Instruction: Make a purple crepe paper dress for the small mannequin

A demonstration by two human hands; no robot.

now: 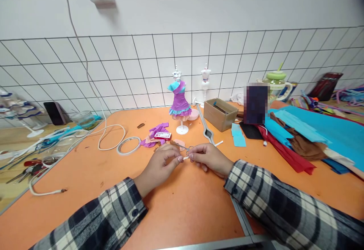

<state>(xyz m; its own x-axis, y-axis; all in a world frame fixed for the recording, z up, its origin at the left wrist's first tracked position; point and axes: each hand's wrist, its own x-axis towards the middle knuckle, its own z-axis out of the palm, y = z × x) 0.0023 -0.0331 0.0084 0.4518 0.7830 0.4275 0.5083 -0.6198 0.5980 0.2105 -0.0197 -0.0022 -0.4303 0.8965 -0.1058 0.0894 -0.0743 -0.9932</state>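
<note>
My left hand point(160, 165) and my right hand point(209, 158) meet above the orange table point(184, 208), fingers pinched together on a small white strip point(185, 158) held between them. Small scissors point(182, 146) lie on the table just behind my fingertips. Further back stands a doll mannequin in a purple and blue dress point(179, 102) on a white stand. Purple fabric scraps point(156, 133) with a small red and white box point(162, 136) lie to its left. Both sleeves are plaid.
A cardboard box point(220, 114) and a bare white mannequin point(205, 77) stand at the back. Blue, red and brown fabric sheets point(307, 132) cover the right side. A white cable point(109, 136) and tape ring point(128, 145) lie left. A wire grid point(136, 68) backs the table.
</note>
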